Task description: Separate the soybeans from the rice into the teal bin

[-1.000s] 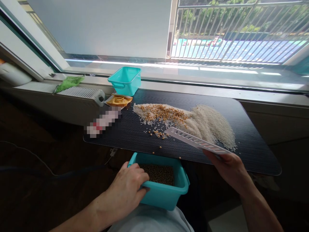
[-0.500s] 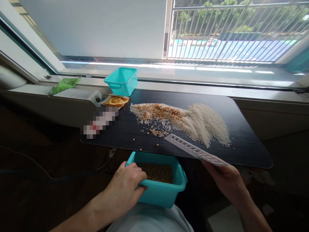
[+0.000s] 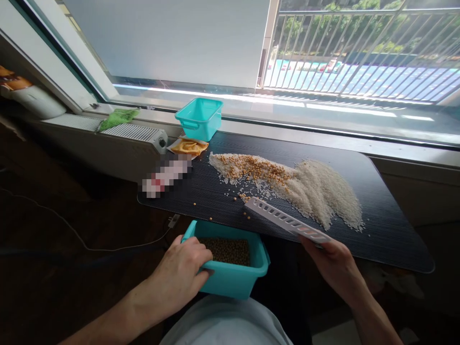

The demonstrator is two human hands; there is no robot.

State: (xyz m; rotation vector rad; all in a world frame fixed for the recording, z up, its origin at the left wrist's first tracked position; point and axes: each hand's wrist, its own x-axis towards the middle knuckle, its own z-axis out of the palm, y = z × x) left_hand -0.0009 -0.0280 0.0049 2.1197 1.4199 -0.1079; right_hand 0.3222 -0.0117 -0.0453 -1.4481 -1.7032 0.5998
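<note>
My left hand (image 3: 189,266) grips the near-left rim of a teal plastic bin (image 3: 233,282), thumb outside. The bin is just below the table's front edge, against my lap, with many yellowish-brown beans (image 3: 230,251) inside. In my right hand (image 3: 332,256) is a white slotted plastic strip (image 3: 283,220), held by its near end. Its far end is tilted over the table beside a few yellow beans (image 3: 245,197) and scattered rice grains. Beyond it spreads a pile of white rice (image 3: 323,191), with yellow beans (image 3: 258,168) mixed into its left part.
A second teal bin (image 3: 203,117) stands at the back left of the dark table (image 3: 391,235). Nearby lie an orange-and-white packet (image 3: 189,146) and a pixelated item (image 3: 167,176). A green cloth (image 3: 118,119) rests on the radiator (image 3: 136,133) below the window.
The view has turned left, so the table appears farther right. Relative to the table, the bin and the white strip have shifted left. Both hands keep their hold.
</note>
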